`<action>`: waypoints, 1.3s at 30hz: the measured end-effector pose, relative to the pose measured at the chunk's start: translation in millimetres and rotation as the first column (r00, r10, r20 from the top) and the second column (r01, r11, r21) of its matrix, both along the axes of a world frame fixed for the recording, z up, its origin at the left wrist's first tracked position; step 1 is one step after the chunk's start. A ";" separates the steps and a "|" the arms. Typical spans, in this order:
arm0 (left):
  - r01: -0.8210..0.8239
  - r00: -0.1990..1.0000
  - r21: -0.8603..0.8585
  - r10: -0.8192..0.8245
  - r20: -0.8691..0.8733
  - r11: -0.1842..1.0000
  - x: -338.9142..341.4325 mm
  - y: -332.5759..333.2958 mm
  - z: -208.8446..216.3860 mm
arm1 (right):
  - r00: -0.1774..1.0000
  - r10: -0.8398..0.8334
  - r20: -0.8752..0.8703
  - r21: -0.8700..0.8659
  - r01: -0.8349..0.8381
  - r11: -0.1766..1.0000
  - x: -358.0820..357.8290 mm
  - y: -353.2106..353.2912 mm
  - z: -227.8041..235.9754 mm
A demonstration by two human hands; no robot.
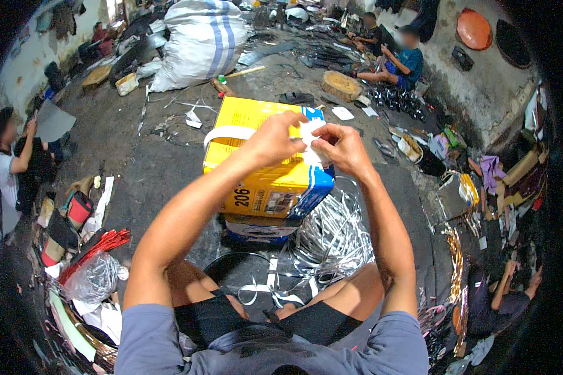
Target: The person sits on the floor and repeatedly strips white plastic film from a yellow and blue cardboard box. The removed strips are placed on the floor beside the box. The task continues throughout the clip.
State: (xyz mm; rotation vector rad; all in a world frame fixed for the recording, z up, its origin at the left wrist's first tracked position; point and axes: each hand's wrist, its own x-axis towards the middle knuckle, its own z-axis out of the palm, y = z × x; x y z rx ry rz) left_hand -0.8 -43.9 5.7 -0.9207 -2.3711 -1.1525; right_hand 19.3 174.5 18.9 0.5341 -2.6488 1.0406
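Both hands meet above a yellow and blue cardboard box [263, 181], which stands on the floor between the person's knees, on top of a second, darker box [256, 230]. The left hand [270, 140] and the right hand [339, 150] each pinch one small white strip [308, 134] between thumb and fingertips, holding it just over the box's top edge. A white band [228, 133] loops across the box top.

The strip looks thin, light and limp; it would likely crease or tear under a hard pull and is best taken by its ends, as both hands do now.

Count: two boxes stacked, one strip in hand, one band on the box. A tangle of shiny metal strips [334, 240] lies right of the boxes, too many to count. One large white sack [200, 40] stands behind. Four other people sit nearby.
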 end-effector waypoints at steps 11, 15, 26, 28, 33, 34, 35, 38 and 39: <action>0.057 0.998 0.097 -0.055 -0.018 0.994 6.1 36.0 -20.9 | 0.963 -0.025 -0.268 0.157 0.069 0.985 30.8 14.6 -4.2; 0.073 0.990 -0.001 -0.072 -0.124 0.997 6.8 38.2 -23.1 | 0.919 0.077 -0.386 0.197 0.001 0.980 33.4 20.4 -9.1; 0.100 0.940 0.196 -0.157 0.304 0.975 -1.0 29.4 -14.8 | 0.969 0.109 -0.223 0.028 -0.105 0.994 26.5 22.1 -6.0; 0.067 0.946 0.164 -0.115 0.303 0.984 -0.6 30.3 -14.1 | 0.969 0.053 -0.241 -0.017 -0.059 0.998 28.1 18.5 -10.8; 0.004 0.967 0.124 -0.036 0.254 0.992 2.4 35.7 -13.9 | 0.949 -0.062 -0.309 -0.092 0.035 0.995 23.6 13.5 -29.1; -0.001 0.975 0.128 -0.028 0.222 0.992 2.5 37.0 -13.7 | 0.961 -0.090 -0.262 -0.138 0.055 0.989 20.9 13.8 -32.4; -0.006 0.980 0.090 -0.012 0.197 0.996 2.1 37.7 -13.4 | 0.970 -0.115 -0.213 -0.183 0.077 0.980 17.9 13.3 -36.0; 0.008 0.996 -0.009 -0.007 0.094 1.000 -4.3 40.4 -10.4 | 0.982 -0.154 -0.108 -0.301 0.116 0.947 10.4 12.8 -46.4; 0.027 0.998 -0.066 -0.023 0.063 0.997 -8.9 41.4 -8.3 | 0.987 -0.145 -0.062 -0.364 0.113 0.924 8.1 12.8 -49.0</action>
